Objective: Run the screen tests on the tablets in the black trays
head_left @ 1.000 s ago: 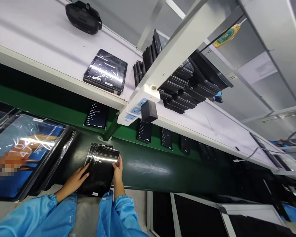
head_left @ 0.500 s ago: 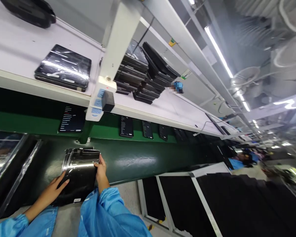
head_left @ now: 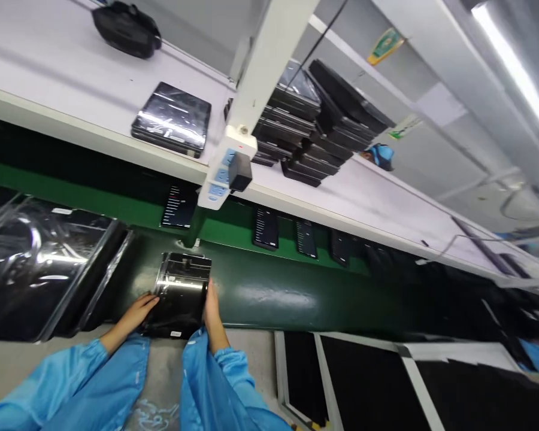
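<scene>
The black bundle, apparently several flat, tablet-like devices laid together, lay below and slightly left of the power strip in the camera's view, by the near edge of the green bench. Both hands had hold of it from opposite sides: the left hand was loosely curved, its fingertips at the left edge, while the right hand lay along the right edge, its thumb hard to make out. Whether fingers reached underneath, and whether the bench bore any weight, could not be told. The step in hand seemed to be steadying or squaring the bundle, since its layers looked slightly fanned along the upper left. From there, a next move would have called for even inward pressure from both palms and a level carry, as the glossy faces looked liable to slide over one another. Well to the lower left of the strip, large wrapped panels limited room on that side; to its lower right, small dark devices leaned beneath the shelf.
</scene>
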A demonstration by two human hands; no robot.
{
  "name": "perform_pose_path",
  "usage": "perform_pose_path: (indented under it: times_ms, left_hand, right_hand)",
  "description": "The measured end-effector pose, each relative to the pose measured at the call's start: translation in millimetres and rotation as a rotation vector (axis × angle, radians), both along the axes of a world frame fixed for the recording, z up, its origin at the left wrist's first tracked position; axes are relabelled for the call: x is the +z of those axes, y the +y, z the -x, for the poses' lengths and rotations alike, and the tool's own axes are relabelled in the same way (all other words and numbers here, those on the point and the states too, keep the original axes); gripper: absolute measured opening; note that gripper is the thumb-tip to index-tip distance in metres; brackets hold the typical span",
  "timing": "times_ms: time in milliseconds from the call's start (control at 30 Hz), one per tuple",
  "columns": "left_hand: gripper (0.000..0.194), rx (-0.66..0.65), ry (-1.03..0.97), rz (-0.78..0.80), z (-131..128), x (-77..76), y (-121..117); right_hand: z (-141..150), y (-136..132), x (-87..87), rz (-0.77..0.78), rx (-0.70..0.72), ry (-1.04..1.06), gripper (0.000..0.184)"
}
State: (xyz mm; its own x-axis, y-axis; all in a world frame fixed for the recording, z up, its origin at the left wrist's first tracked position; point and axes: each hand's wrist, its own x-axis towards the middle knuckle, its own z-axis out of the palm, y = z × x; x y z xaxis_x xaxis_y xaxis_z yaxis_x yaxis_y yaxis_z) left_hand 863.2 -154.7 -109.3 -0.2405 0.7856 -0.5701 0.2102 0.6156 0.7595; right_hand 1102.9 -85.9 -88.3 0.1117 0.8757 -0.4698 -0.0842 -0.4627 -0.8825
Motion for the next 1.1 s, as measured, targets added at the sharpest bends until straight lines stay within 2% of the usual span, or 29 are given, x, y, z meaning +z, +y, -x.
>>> perform_pose_path:
  times_ms: [133, 333, 500, 867, 1100]
  left_hand:
    - [0.053, 0.034, -0.003, -0.007, 2.3, -0.4, -4.3]
    - [0.058, 0.008, -0.026, -0.028, 1.6, 0.0, -10.3]
    - [0.065, -0.006, -0.04, -0.024, 6.1, -1.6, -11.8]
    - [0.076, -0.04, -0.085, -0.014, 16.2, -4.2, -9.7]
    - [0.072, -0.061, -0.099, -0.011, 15.7, -4.4, -13.5]
  right_hand:
    - [9.4, 10.6, -0.4, 0.011, 0.002, 0.02, 0.067]
    - [4.1, 0.1, -10.7, 0.031, -0.046, 0.017, 0.053]
    - [2.0, -13.6, -16.9, -0.006, -0.016, 0.116, 0.058]
    - [-4.9, -20.5, -12.9, 0.021, -0.031, 0.167, 0.057]
    - [-7.9, -20.2, -18.0, 0.022, -0.045, 0.172, 0.059]
